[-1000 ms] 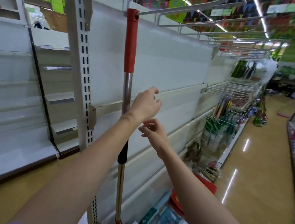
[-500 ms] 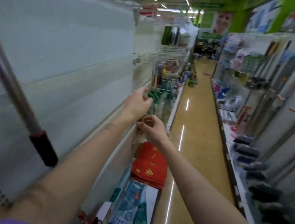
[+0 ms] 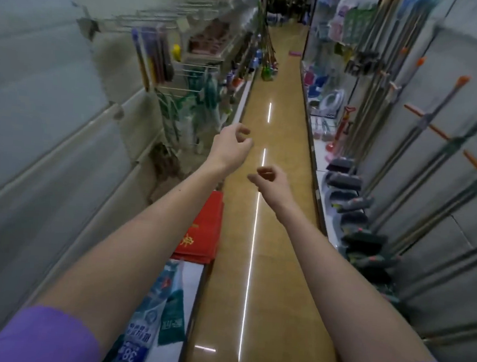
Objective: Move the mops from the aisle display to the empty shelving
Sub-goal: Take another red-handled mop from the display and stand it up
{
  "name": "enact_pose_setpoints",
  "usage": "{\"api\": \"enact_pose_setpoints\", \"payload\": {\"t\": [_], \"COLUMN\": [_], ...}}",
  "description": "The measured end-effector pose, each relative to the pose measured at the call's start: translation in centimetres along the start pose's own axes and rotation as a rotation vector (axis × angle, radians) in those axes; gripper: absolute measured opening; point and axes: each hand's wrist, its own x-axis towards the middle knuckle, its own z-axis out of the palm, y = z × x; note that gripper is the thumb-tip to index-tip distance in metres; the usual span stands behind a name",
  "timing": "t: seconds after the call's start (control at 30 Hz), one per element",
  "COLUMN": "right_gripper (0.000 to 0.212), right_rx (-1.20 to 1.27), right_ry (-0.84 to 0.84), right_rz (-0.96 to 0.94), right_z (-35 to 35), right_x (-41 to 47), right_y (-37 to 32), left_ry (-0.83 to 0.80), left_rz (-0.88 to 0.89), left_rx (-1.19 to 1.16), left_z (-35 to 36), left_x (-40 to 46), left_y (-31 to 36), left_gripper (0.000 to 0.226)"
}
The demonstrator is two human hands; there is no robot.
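Mops (image 3: 421,166) lean in a row against the display on our right, heads on its bottom ledge. Our left hand (image 3: 230,148) and right hand (image 3: 271,180) hang over the floor (image 3: 281,98), fingers loosely curled, holding nothing.

Glossy tan floor (image 3: 272,240) runs down the aisle, smooth enough to mirror the ceiling lights in bright streaks. On the right, silvery metal mop poles with orange plastic tips (image 3: 443,179) give a dull sheen. On the left, matt pale shelving panels (image 3: 36,125), thin white wire racks (image 3: 164,23), shiny plastic-wrapped packets (image 3: 147,310), a soft-looking red cloth stack (image 3: 202,229). Near, matt purple fabric sleeves (image 3: 39,336).
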Motion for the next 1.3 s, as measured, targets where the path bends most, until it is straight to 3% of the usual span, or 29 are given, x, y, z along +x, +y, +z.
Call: {"api": "enact_pose_setpoints", "payload": {"t": [0.13, 0.5, 0.83, 1.1, 1.3], "right_gripper": [0.03, 0.036, 0.045, 0.047, 0.047], "right_rx": [0.027, 0.018, -0.082, -0.034, 0.031], "right_ry": [0.081, 0.14, 0.191, 0.195, 0.191], "right_rz": [0.033, 0.118, 0.145, 0.221, 0.216], "right_z": [-4.7, -9.4, -8.8, -7.2, -7.7], "right_x": [3.3, 14.9, 37.6, 53.0, 66.1], "right_y": [2.0, 6.1, 6.7, 7.5, 10.7], "left_ry": [-0.038, -0.162, -0.261, -0.27, -0.269], "left_rz": [-0.015, -0.074, -0.174, -0.171, -0.207], "left_rx": [-0.014, -0.108, -0.223, -0.211, -0.182], "left_z": [5.1, 14.5, 19.8, 21.0, 26.7], "left_x": [3.1, 15.8, 38.2, 51.7, 63.4], "left_y": [1.0, -3.0, -9.2, -10.6, -12.9], "left_gripper": [0.033, 0.028, 0.031, 0.027, 0.025]}}
